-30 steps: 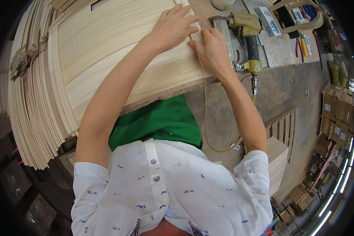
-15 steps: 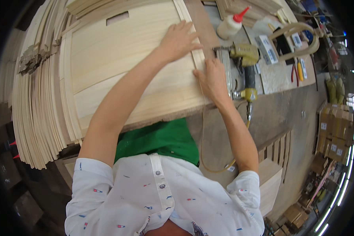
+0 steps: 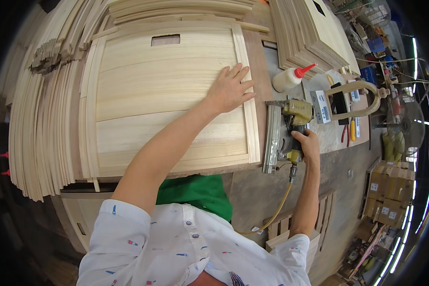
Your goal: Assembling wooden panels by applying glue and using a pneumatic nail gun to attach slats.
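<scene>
A pale wooden panel (image 3: 148,76) with a rectangular slot near its far edge lies flat before me. Along its right side runs a narrow wooden strip (image 3: 250,128). My left hand (image 3: 229,90) rests on the panel by that strip, fingers spread, holding nothing. To the right of the panel, my right hand (image 3: 307,143) is closed round the black grip of a pneumatic nail gun (image 3: 298,112). The gun has an olive body and a long metal magazine. A yellow air hose (image 3: 283,209) trails from its near end.
Long wooden strips (image 3: 43,138) are stacked at the left. On the right stand a white glue bottle (image 3: 287,80) with a red nozzle, small boxes (image 3: 321,107), a curved wooden frame (image 3: 362,86) and pliers (image 3: 344,134). A stack of panels (image 3: 310,38) sits behind them.
My right hand has left the strip at the panel's right edge and taken hold of the nail gun. My left hand stays flat by the strip. The view has shifted.
</scene>
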The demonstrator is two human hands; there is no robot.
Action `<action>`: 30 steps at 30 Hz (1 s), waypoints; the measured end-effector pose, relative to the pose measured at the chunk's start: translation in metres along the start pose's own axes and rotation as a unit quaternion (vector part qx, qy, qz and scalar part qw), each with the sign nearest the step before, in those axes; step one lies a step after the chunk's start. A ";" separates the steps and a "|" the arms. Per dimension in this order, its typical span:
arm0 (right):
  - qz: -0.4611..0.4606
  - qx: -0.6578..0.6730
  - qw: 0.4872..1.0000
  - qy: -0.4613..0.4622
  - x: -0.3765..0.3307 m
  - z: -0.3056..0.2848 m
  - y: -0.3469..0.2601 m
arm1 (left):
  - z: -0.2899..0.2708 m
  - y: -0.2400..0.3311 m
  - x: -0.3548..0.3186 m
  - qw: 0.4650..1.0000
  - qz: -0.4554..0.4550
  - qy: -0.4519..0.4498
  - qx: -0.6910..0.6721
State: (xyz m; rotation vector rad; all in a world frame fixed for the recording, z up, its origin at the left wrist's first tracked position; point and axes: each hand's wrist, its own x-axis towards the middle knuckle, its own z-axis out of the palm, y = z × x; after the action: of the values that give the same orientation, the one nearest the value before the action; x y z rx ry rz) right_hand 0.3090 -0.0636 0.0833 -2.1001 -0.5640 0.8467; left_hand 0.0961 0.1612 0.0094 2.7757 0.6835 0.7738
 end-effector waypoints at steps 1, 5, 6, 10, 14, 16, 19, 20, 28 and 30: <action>0.011 0.015 1.000 0.004 -0.001 0.000 -0.004 | 0.000 0.000 0.000 1.000 0.003 0.008 -0.003; 0.017 0.078 0.997 -0.014 -0.009 0.004 -0.027 | -0.001 -0.001 -0.001 0.999 0.004 0.035 -0.003; 0.019 0.077 0.996 -0.034 -0.018 0.007 -0.044 | -0.001 0.001 -0.001 0.999 0.000 0.039 -0.006; -0.039 -0.042 0.996 -0.065 -0.027 0.022 -0.107 | -0.001 0.000 -0.001 0.997 -0.006 0.067 -0.034; -0.161 -0.071 0.979 -0.101 0.016 0.047 -0.165 | -0.005 0.002 0.000 0.996 -0.018 0.064 -0.055; -0.184 -0.151 0.968 -0.084 0.040 0.072 -0.203 | -0.008 0.003 0.000 0.997 -0.020 0.062 -0.041; -0.193 -0.206 0.955 -0.092 0.087 0.102 -0.242 | -0.011 0.005 0.002 0.997 -0.019 0.063 -0.039; -0.194 -0.205 0.955 -0.094 0.101 0.112 -0.250 | -0.012 0.003 0.001 0.997 -0.021 0.066 -0.043; -0.237 -0.206 0.941 -0.128 0.157 0.140 -0.261 | -0.008 0.003 0.003 0.994 -0.032 0.078 -0.067; -0.236 -0.213 0.940 -0.125 0.156 0.140 -0.262 | -0.008 0.002 0.003 0.994 -0.034 0.077 -0.068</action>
State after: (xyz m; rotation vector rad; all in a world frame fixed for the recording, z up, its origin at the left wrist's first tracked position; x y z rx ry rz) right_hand 0.2857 0.2604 0.1685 -2.0956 -1.4307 0.7566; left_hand 0.0950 0.1612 0.0187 2.5761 0.7198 0.9903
